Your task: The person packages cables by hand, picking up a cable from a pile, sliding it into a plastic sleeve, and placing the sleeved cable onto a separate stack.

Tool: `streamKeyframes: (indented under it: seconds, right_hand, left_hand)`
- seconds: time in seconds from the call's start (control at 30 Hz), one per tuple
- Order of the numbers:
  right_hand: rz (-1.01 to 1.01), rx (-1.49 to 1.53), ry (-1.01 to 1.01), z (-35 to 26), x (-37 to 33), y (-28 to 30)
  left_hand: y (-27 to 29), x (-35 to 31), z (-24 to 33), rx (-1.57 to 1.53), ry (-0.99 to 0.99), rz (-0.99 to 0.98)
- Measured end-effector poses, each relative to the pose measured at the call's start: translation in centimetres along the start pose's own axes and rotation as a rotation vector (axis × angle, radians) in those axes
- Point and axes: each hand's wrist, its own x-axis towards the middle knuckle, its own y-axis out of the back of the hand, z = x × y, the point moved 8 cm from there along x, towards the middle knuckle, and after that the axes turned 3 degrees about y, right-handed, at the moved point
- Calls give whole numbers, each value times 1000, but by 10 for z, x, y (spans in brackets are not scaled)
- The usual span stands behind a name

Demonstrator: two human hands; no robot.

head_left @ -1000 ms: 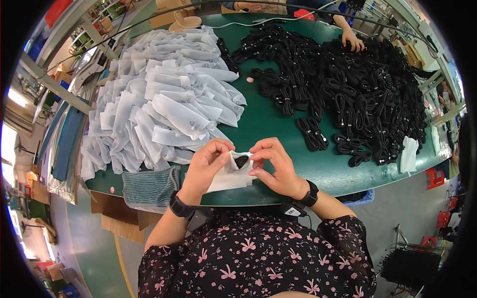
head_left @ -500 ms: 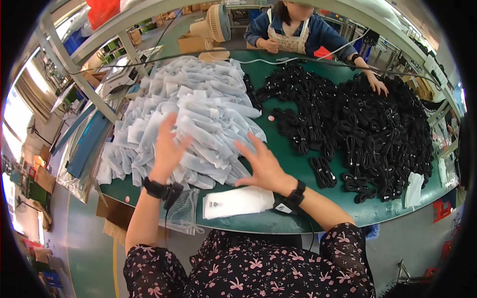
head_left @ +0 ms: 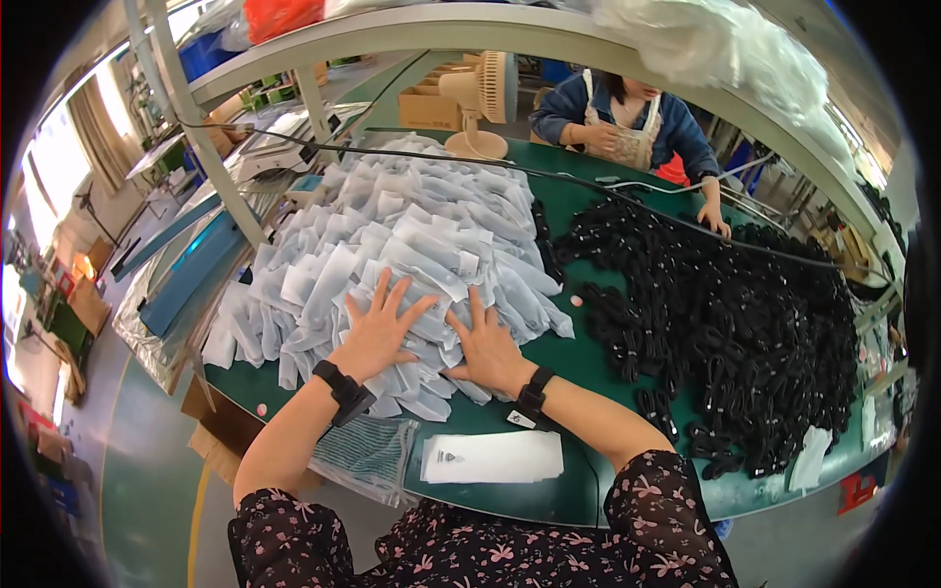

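A large heap of whitish, filled pouches (head_left: 343, 211) covers the left half of the green table (head_left: 529, 392). My left hand (head_left: 380, 331) lies on the heap's near side with its fingers spread. Beside it, my right hand (head_left: 487, 348) rests against the heap's near right edge, fingers apart too. Neither hand grips a pouch. Close to the table's front edge lies a stack of flat white pouches (head_left: 495, 458), just below my right hand. Left of that stack is a clear bag with green stripes (head_left: 365, 453).
Bundled black cables (head_left: 755, 333) form a big pile at the right, where a co-worker's hand (head_left: 714, 218) reaches in from across the table. A beige fan (head_left: 478, 98) stands at the back. A shelf frame (head_left: 412, 44) spans overhead, with a black cord (head_left: 431, 155) below it.
Both my hands have come down from above onto the pouch heap. My view has shifted, so the table sits lower. The co-worker's hand stays by the cables.
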Motion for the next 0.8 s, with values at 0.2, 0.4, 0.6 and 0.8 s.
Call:
streamKeyframes:
  seconds: [0.2, 0.4, 0.6, 0.8]
  right_hand:
    - [3, -16, 0, -11, 38, -1]
    - [39, 57, 28, 2, 67, -7]
    - [75, 79, 74, 19, 86, -14]
    - [120, 205, 159, 21, 84, -1]
  left_hand:
    - [3, 3, -34, 76, 60, 38]
    - [2, 13, -52, 104, 130, 25]
    - [0, 22, -53, 95, 154, 31]
    - [-11, 22, -65, 115, 237, -36]
